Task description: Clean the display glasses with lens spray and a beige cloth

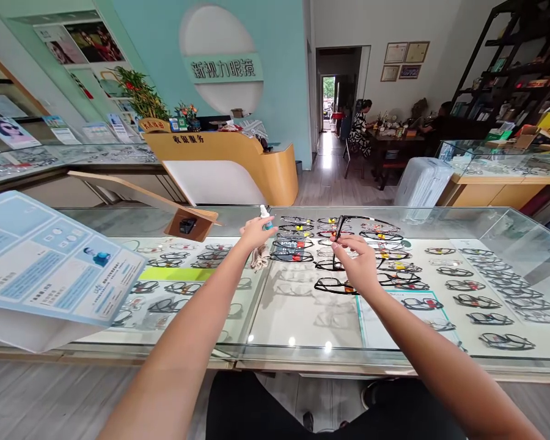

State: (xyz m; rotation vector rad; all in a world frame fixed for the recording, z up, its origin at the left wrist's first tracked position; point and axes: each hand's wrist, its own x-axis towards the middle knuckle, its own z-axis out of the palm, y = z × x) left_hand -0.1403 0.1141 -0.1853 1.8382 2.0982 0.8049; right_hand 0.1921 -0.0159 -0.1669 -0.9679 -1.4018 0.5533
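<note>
My left hand [255, 234] is closed round a small spray bottle [264, 212] with a white nozzle and a blue label; the far fingers are hidden behind it. Just below that hand a crumpled beige cloth [259, 259] lies on the glass counter. Between thumb and fingers my right hand [358, 260] pinches a pair of black-framed eyeglasses [340, 227], raised above the counter with one temple reaching right. Rows of eyeglasses [293, 243] are spread out around and beneath both hands, several with red or yellow tags.
A glass display counter [297, 349] runs across in front of me. On its left stand a blue printed board [59, 263] and a wooden-framed stand [197, 225]. Beyond are a yellow service desk [279, 171], a wrapped suitcase [424, 186] and a seated person [361, 131] at a table.
</note>
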